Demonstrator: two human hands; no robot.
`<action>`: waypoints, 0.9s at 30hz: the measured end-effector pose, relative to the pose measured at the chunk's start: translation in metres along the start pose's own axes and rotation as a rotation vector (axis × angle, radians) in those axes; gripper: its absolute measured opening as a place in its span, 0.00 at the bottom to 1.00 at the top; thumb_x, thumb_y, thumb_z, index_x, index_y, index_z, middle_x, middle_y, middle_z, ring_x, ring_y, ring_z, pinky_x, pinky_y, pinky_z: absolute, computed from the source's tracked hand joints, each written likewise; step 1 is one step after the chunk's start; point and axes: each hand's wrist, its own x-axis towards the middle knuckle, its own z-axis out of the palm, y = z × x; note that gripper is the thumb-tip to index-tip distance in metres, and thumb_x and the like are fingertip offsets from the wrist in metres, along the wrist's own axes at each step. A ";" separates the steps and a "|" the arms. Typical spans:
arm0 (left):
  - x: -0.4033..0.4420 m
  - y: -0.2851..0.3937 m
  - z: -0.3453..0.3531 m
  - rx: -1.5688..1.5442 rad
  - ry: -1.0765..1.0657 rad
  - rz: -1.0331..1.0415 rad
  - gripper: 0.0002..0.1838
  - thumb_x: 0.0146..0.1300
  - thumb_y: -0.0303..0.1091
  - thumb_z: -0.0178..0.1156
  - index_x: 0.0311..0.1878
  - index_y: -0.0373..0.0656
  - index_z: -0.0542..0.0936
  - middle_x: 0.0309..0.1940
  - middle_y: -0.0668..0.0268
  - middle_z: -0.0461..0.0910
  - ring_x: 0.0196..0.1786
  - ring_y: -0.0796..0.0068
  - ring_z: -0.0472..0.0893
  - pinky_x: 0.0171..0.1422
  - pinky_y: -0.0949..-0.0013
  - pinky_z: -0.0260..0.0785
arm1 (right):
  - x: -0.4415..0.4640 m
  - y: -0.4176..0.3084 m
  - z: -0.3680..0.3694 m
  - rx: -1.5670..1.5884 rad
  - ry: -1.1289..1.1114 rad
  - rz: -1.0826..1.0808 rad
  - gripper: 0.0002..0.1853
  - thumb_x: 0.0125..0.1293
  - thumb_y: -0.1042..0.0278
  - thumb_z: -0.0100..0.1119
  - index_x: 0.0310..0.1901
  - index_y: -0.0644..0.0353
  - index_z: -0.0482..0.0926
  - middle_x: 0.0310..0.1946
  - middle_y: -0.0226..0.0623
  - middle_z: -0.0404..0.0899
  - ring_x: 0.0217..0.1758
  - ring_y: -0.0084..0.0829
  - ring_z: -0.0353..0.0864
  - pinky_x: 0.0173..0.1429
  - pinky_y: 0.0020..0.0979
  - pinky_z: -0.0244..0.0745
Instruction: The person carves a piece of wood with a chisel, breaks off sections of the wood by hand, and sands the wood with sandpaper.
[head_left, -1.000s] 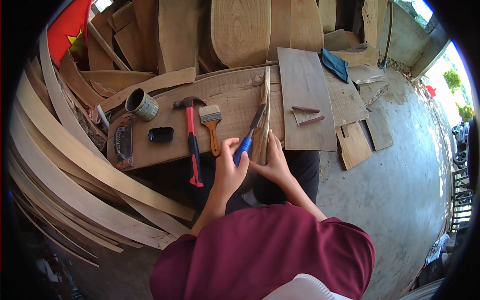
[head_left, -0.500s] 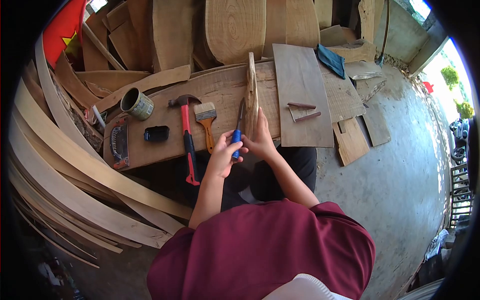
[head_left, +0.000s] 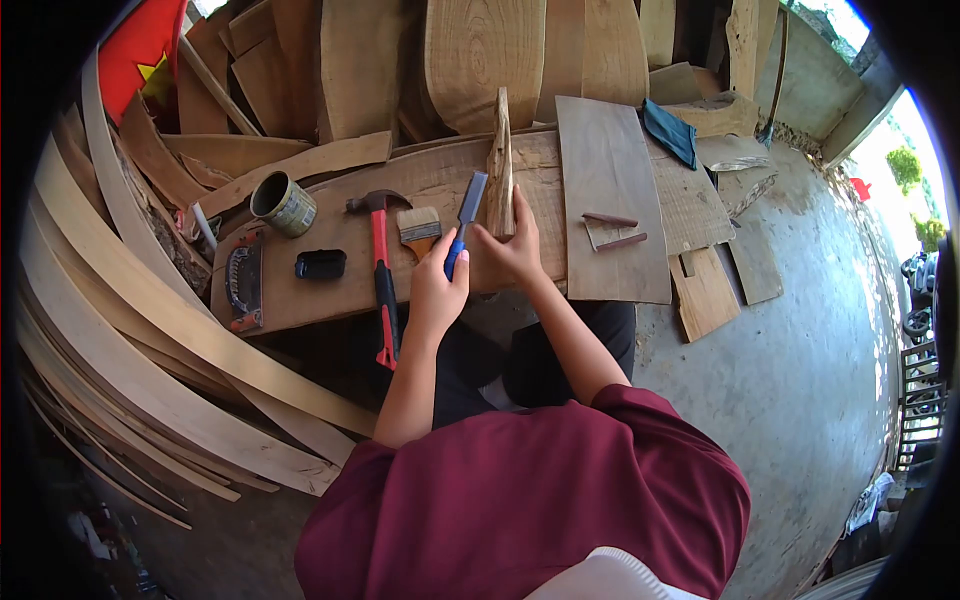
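A chisel point(head_left: 471, 200) with a blue handle is gripped in my left hand point(head_left: 436, 292), its flat metal blade pointing up and slightly right. Just right of the blade, a narrow, rough-edged piece of wood point(head_left: 501, 165) stands on its edge over the bench. My right hand point(head_left: 520, 250) holds the near end of this wood, fingers along its right side and the thumb to the left. Blade and wood look close together; I cannot tell whether they touch. Beside my left hand lies a paintbrush point(head_left: 420, 228), its handle partly covered by that hand.
On the wooden bench point(head_left: 350, 230) are a claw hammer point(head_left: 381, 260), a tin can point(head_left: 284, 204), a small black container point(head_left: 320, 264) and a hand plane-like tool point(head_left: 243, 280). A board point(head_left: 615, 180) with two brown strips lies right, near a blue cloth point(head_left: 670, 132). Curved planks point(head_left: 200, 330) fill the left.
My left hand has moved left and turned, so the chisel now leans right with its flat face visible. My right hand has shifted slightly up along with the wood.
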 end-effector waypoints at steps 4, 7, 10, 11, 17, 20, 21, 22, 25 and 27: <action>0.018 0.011 0.007 0.138 -0.033 0.043 0.18 0.63 0.33 0.57 0.55 0.37 0.77 0.37 0.46 0.80 0.41 0.48 0.80 0.47 0.59 0.73 | -0.004 0.001 0.002 -0.061 0.011 -0.074 0.57 0.42 0.55 0.77 0.69 0.68 0.52 0.65 0.56 0.61 0.68 0.49 0.64 0.67 0.40 0.64; 0.028 0.014 0.015 0.166 -0.022 0.105 0.19 0.61 0.32 0.56 0.55 0.35 0.76 0.35 0.46 0.79 0.39 0.48 0.80 0.44 0.54 0.73 | -0.005 -0.001 0.004 -0.070 -0.015 0.010 0.57 0.43 0.55 0.75 0.70 0.67 0.50 0.65 0.56 0.61 0.67 0.50 0.64 0.66 0.40 0.64; 0.036 0.016 0.021 0.236 -0.034 0.126 0.19 0.62 0.32 0.55 0.56 0.35 0.76 0.35 0.47 0.78 0.38 0.48 0.79 0.44 0.54 0.73 | -0.005 -0.001 0.004 -0.071 -0.017 0.057 0.56 0.45 0.56 0.73 0.71 0.66 0.49 0.64 0.56 0.64 0.65 0.51 0.67 0.64 0.41 0.67; 0.040 0.016 0.023 0.259 -0.038 0.118 0.19 0.63 0.33 0.54 0.56 0.35 0.76 0.35 0.47 0.78 0.37 0.48 0.80 0.44 0.55 0.74 | -0.005 -0.001 0.005 -0.049 -0.024 0.087 0.55 0.46 0.56 0.72 0.71 0.66 0.48 0.62 0.57 0.66 0.63 0.51 0.69 0.62 0.42 0.68; 0.067 0.026 0.039 0.329 -0.071 0.063 0.18 0.64 0.33 0.52 0.54 0.34 0.76 0.34 0.47 0.78 0.38 0.48 0.79 0.45 0.54 0.72 | 0.000 -0.004 0.001 -0.039 -0.067 0.100 0.55 0.48 0.56 0.70 0.72 0.64 0.44 0.53 0.58 0.74 0.55 0.53 0.76 0.54 0.43 0.73; 0.069 0.033 0.037 0.368 -0.116 0.026 0.19 0.64 0.32 0.51 0.55 0.34 0.76 0.35 0.47 0.78 0.39 0.47 0.79 0.45 0.54 0.73 | -0.002 -0.008 0.000 -0.037 -0.067 0.072 0.55 0.49 0.56 0.70 0.72 0.64 0.43 0.53 0.58 0.74 0.55 0.53 0.77 0.54 0.43 0.73; 0.065 0.035 0.036 0.366 -0.116 0.023 0.19 0.64 0.32 0.51 0.55 0.34 0.76 0.35 0.47 0.78 0.39 0.47 0.79 0.45 0.54 0.73 | -0.001 -0.006 0.001 -0.011 -0.073 0.122 0.55 0.50 0.56 0.69 0.72 0.64 0.43 0.53 0.58 0.74 0.55 0.53 0.77 0.54 0.43 0.73; 0.059 0.037 0.034 0.375 -0.125 0.019 0.19 0.64 0.32 0.51 0.56 0.34 0.75 0.35 0.47 0.78 0.39 0.47 0.79 0.45 0.54 0.73 | 0.000 -0.004 0.002 0.015 -0.078 0.169 0.55 0.50 0.55 0.69 0.72 0.64 0.43 0.54 0.58 0.74 0.55 0.53 0.76 0.55 0.43 0.73; 0.064 0.029 0.040 0.382 -0.110 0.047 0.19 0.65 0.32 0.51 0.57 0.34 0.74 0.36 0.47 0.77 0.38 0.48 0.79 0.44 0.54 0.73 | -0.001 -0.001 0.004 -0.049 -0.043 0.088 0.54 0.51 0.55 0.68 0.72 0.65 0.44 0.54 0.59 0.73 0.55 0.53 0.76 0.54 0.43 0.73; 0.066 0.022 0.042 0.381 -0.097 0.064 0.20 0.65 0.32 0.51 0.58 0.35 0.74 0.36 0.47 0.77 0.38 0.48 0.79 0.44 0.54 0.73 | -0.001 -0.003 0.003 -0.036 -0.031 0.046 0.54 0.51 0.55 0.68 0.72 0.65 0.44 0.54 0.60 0.73 0.56 0.53 0.76 0.55 0.44 0.73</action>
